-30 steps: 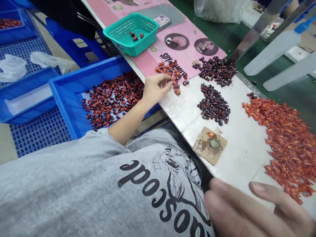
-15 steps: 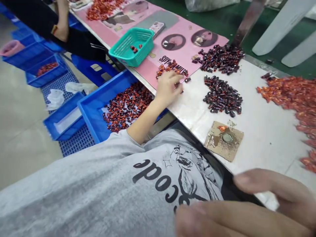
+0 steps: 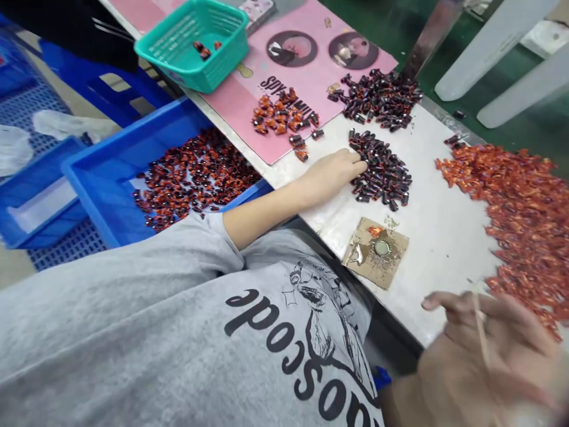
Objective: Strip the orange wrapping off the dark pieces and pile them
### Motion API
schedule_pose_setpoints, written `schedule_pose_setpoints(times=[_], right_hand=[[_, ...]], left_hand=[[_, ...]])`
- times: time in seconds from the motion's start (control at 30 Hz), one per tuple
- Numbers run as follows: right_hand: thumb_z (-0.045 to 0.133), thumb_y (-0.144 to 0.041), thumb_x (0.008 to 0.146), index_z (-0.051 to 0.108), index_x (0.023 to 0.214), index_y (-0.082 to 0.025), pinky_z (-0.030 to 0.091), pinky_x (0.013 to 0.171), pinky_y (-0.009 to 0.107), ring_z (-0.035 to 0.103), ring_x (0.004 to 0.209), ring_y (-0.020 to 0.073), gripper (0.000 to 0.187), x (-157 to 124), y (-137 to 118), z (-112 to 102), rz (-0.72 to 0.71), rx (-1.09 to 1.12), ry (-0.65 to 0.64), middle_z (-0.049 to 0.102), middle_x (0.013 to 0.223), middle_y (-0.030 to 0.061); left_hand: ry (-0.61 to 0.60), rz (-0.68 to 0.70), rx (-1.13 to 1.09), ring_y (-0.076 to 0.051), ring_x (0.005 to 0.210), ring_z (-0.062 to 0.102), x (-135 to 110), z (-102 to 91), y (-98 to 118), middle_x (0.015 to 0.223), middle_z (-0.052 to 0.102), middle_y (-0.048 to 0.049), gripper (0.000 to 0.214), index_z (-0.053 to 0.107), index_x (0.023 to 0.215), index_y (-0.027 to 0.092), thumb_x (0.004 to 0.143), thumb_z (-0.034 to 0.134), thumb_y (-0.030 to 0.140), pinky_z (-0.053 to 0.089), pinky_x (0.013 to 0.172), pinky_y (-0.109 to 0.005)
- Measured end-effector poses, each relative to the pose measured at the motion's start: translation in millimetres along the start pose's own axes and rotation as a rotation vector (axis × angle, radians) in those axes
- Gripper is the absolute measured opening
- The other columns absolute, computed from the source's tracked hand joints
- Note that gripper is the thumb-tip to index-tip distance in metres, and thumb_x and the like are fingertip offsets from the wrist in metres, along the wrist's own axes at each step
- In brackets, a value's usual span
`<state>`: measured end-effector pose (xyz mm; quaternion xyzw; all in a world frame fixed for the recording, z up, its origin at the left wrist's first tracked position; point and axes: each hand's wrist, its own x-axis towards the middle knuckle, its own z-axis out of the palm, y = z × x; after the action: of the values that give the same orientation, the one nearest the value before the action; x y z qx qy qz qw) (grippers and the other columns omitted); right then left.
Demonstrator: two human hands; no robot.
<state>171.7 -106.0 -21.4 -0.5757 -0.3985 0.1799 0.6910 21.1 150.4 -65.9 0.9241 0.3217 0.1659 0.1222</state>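
Note:
My left hand [image 3: 340, 171] reaches to the near-left edge of a pile of small dark cap-like pieces [image 3: 386, 172]. Its fingers are bent together on the edge pieces; whatever lies between the fingertips is hidden. At lower right, blurred by motion, my right hand [image 3: 480, 350] is turned partly palm up with a thin pale stick [image 3: 480, 329] across its fingers. A brown square of cardboard [image 3: 377, 267] lies between my hands, bearing a round cap-like dish, an orange smear and wet glue-like patches. Orange-and-dark joined pieces [image 3: 280, 112] rest on the pink mat [image 3: 249, 127].
A heap of orange translucent pieces [image 3: 528, 219] covers the table's right. Another dark pile [image 3: 377, 98] sits farther back beside a metal post [image 3: 431, 38]. A teal basket [image 3: 213, 77] stands left; below the edge, a blue bin [image 3: 106, 172] holds many pieces.
My left hand has moved from the joined pieces on the mat rightward to the dark pile. My right hand has shifted lower right and turned, bringing the stick into sight. The view has shifted.

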Motion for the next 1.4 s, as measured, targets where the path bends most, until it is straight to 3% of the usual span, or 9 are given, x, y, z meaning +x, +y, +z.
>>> schedule_pose_setpoints(times=[0.1, 0.27, 0.47, 0.73, 0.9, 1.0, 1.13, 1.27, 1.4], right_hand=[[0.061, -0.046, 0.091, 0.069, 0.091, -0.021, 0.050, 0.059, 0.030, 0.060, 0.066, 0.0141, 0.027, 0.4, 21.0, 19.4, -0.017, -0.074, 0.042, 0.061, 0.076, 0.0002], [0.057, -0.028, 0.088, 0.069, 0.079, -0.020, 0.049, 0.060, 0.024, 0.062, 0.064, 0.0121, 0.017, -0.3, 37.2, 33.9, 0.186, -0.293, -0.056, 0.065, 0.068, -0.0012], [0.049, -0.023, 0.079, 0.068, 0.072, -0.021, 0.046, 0.058, 0.024, 0.061, 0.061, 0.0123, 0.020, 2.3, 34.6, 37.5, 0.220, -0.467, -0.099, 0.063, 0.062, -0.0029], [0.049, -0.025, 0.077, 0.068, 0.071, -0.021, 0.046, 0.059, 0.025, 0.061, 0.062, 0.0135, 0.020, 3.1, 32.5, 39.6, 0.239, -0.482, -0.074, 0.064, 0.062, -0.0028], [0.048, -0.024, 0.079, 0.069, 0.074, -0.022, 0.047, 0.059, 0.025, 0.063, 0.063, 0.0139, 0.021, 0.4, 30.2, 38.6, 0.225, -0.582, -0.060, 0.067, 0.065, -0.0022], [0.049, -0.023, 0.080, 0.069, 0.075, -0.022, 0.046, 0.058, 0.025, 0.063, 0.062, 0.0139, 0.021, -0.6, 28.1, 38.4, 0.208, -0.658, -0.088, 0.068, 0.066, -0.0017], [0.050, -0.021, 0.082, 0.070, 0.077, -0.021, 0.047, 0.059, 0.025, 0.063, 0.063, 0.0139, 0.021, -2.3, 24.4, 39.1, 0.189, -0.581, -0.047, 0.066, 0.066, -0.0017], [0.052, -0.016, 0.082, 0.069, 0.076, -0.020, 0.046, 0.061, 0.027, 0.061, 0.063, 0.0137, 0.019, -2.2, 18.2, 43.3, 0.079, -0.412, 0.067, 0.065, 0.067, -0.0011], [0.052, -0.013, 0.079, 0.068, 0.076, -0.020, 0.045, 0.061, 0.032, 0.057, 0.062, 0.0160, 0.018, -0.4, 12.5, 50.5, -0.048, -0.146, 0.011, 0.060, 0.062, 0.0001]], left_hand=[[0.091, 0.018, -0.107, -0.027, 0.106, 0.062, -8.8, 0.9, -8.3, 0.106, 0.067, -0.0113, 0.040, 0.070, 0.114, 0.017, 0.091, 0.040, 0.005, 0.049, 0.094, -0.040], [0.183, -0.006, -0.547, -0.020, 0.096, 0.068, -35.0, -8.1, -2.2, 0.104, 0.072, -0.0069, 0.022, 0.075, 0.100, 0.018, 0.086, 0.058, 0.016, 0.057, 0.089, -0.036], [0.108, -0.208, -1.185, -0.017, 0.082, 0.074, -58.1, -16.0, 25.2, 0.088, 0.077, -0.0080, 0.028, 0.078, 0.095, 0.013, 0.075, 0.083, 0.031, 0.063, 0.076, -0.029], [-0.008, -0.308, -1.544, -0.020, 0.093, 0.077, -67.2, -15.3, 44.5, 0.097, 0.081, -0.0076, 0.024, 0.082, 0.095, 0.019, 0.075, 0.086, 0.031, 0.066, 0.087, -0.033], [-0.058, -0.261, -1.740, -0.017, 0.090, 0.077, -69.2, -13.2, 58.7, 0.095, 0.081, -0.0048, 0.022, 0.082, 0.091, 0.021, 0.071, 0.088, 0.024, 0.066, 0.077, -0.027], [-0.085, -0.335, -1.839, -0.016, 0.087, 0.076, -68.9, -9.7, 64.0, 0.092, 0.081, -0.0040, 0.024, 0.082, 0.087, 0.020, 0.066, 0.091, 0.025, 0.065, 0.075, -0.025], [-0.105, -0.460, -1.917, -0.014, 0.079, 0.075, -70.6, -8.7, 69.4, 0.088, 0.080, -0.0042, 0.028, 0.080, 0.086, 0.017, 0.063, 0.093, 0.027, 0.065, 0.079, -0.028], [-0.153, -0.459, -1.951, -0.013, 0.074, 0.074, -74.0, -11.0, 73.6, 0.089, 0.079, -0.0034, 0.026, 0.079, 0.089, 0.016, 0.065, 0.091, 0.022, 0.063, 0.074, -0.026], [-0.197, -0.449, -1.932, -0.013, 0.075, 0.074, -75.3, -10.1, 75.8, 0.094, 0.079, -0.0057, 0.027, 0.077, 0.093, 0.014, 0.069, 0.088, 0.021, 0.062, 0.071, -0.025]])
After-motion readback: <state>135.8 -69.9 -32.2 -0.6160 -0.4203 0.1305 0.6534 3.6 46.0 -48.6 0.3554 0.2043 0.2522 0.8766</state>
